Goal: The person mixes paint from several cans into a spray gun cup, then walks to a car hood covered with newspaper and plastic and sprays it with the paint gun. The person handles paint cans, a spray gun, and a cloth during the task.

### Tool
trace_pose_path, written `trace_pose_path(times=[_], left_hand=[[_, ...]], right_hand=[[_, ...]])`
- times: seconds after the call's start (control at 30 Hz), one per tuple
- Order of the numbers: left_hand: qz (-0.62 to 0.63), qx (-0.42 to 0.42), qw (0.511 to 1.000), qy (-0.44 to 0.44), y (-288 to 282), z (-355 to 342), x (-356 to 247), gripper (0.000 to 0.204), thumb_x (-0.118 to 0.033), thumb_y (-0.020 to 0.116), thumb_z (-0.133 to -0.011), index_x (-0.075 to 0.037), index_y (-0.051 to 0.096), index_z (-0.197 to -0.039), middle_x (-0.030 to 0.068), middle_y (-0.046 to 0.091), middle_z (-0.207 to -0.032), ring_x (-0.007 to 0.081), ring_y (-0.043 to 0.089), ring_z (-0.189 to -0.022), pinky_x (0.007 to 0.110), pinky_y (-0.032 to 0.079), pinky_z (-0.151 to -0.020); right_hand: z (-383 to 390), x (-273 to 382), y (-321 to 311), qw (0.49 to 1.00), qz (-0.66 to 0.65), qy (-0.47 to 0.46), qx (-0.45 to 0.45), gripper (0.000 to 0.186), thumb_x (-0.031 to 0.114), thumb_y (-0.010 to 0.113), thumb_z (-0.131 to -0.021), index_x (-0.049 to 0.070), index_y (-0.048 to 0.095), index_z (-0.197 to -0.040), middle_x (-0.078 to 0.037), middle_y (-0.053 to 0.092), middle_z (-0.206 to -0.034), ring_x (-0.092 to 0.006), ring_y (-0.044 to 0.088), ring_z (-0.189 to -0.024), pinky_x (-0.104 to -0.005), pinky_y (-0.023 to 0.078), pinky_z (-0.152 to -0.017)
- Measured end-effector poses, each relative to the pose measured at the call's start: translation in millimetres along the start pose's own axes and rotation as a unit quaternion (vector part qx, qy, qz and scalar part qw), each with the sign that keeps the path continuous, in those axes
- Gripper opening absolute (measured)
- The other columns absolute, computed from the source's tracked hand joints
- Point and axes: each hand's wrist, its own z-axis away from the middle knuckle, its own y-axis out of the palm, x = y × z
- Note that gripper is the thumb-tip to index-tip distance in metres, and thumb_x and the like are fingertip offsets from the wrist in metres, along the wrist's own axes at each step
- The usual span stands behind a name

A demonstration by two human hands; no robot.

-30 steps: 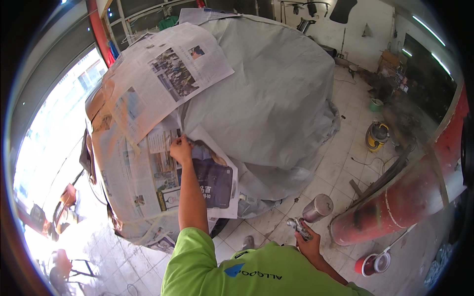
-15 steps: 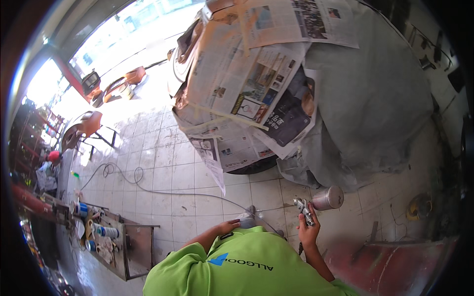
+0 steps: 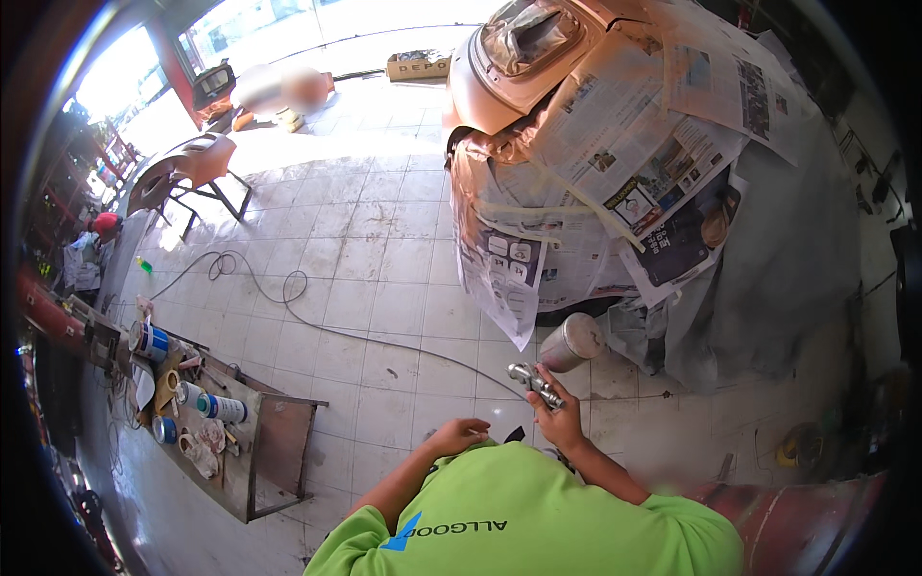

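Note:
My right hand [image 3: 560, 413] is closed around a metal spray gun [image 3: 538, 386], held out in front of my green shirt. A dull, paint-stained metal cup [image 3: 573, 342] is at the gun's far side, tilted. My left hand [image 3: 458, 436] hovers near my waist, fingers loosely stretched, holding nothing. Beyond the gun stands a car body, its copper-orange painted panel [image 3: 471, 82] bare and the rest masked with newspaper [image 3: 615, 125] and tape. Grey sheeting [image 3: 768, 278] drapes the car's right side. A thin hose [image 3: 384, 343] runs over the floor toward the gun.
At lower left, a metal work table [image 3: 283, 446] carries paint cans [image 3: 223, 408], tape rolls and rags. An orange bumper part [image 3: 197, 163] rests on a black stand [image 3: 230, 197]. A cardboard box [image 3: 419, 67] lies at the back. A red panel [image 3: 788, 518] stands at lower right.
My view has swung left, bringing more of the orange panel and work table into sight. The spray gun, still in my right hand, appears farther left. My left hand has come away from my waist.

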Motion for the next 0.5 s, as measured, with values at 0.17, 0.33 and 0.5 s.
trace_pose_path(times=[0.17, 0.33, 0.5], left_hand=[[0.172, -0.013, 0.982, 0.073, -74, 34, -48, 0.040, -0.013, 0.076, -0.096, 0.003, 0.063, -0.131, 0.0109, 0.073, -0.118, 0.0178, 0.071, -0.106, 0.034, 0.056, -0.094], [0.236, -0.073, 0.962, 0.115, -144, 50, -44, 0.036, -0.005, 0.075, -0.095, 0.005, 0.063, -0.127, 0.0105, 0.074, -0.113, 0.0156, 0.070, -0.103, 0.033, 0.056, -0.093], [0.214, -0.039, 0.968, 0.122, -225, 31, 5, 0.032, -0.005, 0.072, -0.097, 0.006, 0.063, -0.126, 0.0080, 0.074, -0.114, 0.0129, 0.069, -0.102, 0.032, 0.055, -0.091]], right_hand=[[-47, 79, 135, 0.993, -0.108, 0.049, 0.023, 0.054, 0.016, 0.074, -0.098, 0.007, 0.056, -0.148, -0.014, 0.076, -0.119, -0.0119, 0.071, -0.096, -0.0279, 0.055, -0.085], [-109, 127, 216, 0.994, -0.089, -0.064, 0.018, 0.053, 0.019, 0.073, -0.100, 0.010, 0.056, -0.149, -0.015, 0.076, -0.117, -0.0115, 0.071, -0.099, -0.0281, 0.055, -0.088], [-163, 130, 281, 0.993, -0.104, 0.020, 0.047, 0.052, 0.017, 0.072, -0.100, 0.012, 0.056, -0.149, -0.017, 0.073, -0.126, -0.0231, 0.074, -0.111, -0.0329, 0.056, -0.092]])
